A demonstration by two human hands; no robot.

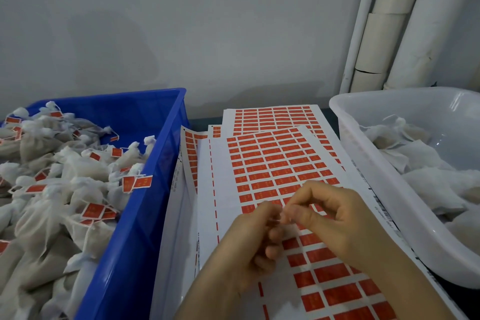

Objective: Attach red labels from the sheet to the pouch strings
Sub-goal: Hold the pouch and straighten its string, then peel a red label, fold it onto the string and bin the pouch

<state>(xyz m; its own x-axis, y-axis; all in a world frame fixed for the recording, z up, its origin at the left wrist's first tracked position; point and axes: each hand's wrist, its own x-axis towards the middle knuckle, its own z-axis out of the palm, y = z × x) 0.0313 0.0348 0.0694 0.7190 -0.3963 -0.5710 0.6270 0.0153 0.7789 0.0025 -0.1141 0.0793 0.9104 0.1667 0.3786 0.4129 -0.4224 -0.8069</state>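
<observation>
- Grey wall (181, 21) fills the upper half of the view, with white pipes (405, 21) running up its right side.
- A dark tabletop (198, 122) shows only as a narrow strip at the foot of the wall, between the containers.
- A blue crate (145, 189) stands on the left, heaped with white pouches (65, 171); many of these carry red labels (137, 183) on their strings.
- A translucent white tub (376, 176) stands on the right and holds more white pouches (428, 163).
- Between crate and tub lies a fanned stack of label sheets (272, 114). The top sheet (272, 163) bears rows of red labels, with its left columns already bare.
- The right hand (335, 215) hovers over the near part of the top sheet, fingers curled, its thumb and forefinger tips drawn together.
- The left hand (249, 241) sits just beside it, fingers curled inward, its fingertips meeting those of the right hand.
- The spot where the fingertips meet is blurred, so whether either hand is grasping a label or string, or is merely clenched, cannot be told.
</observation>
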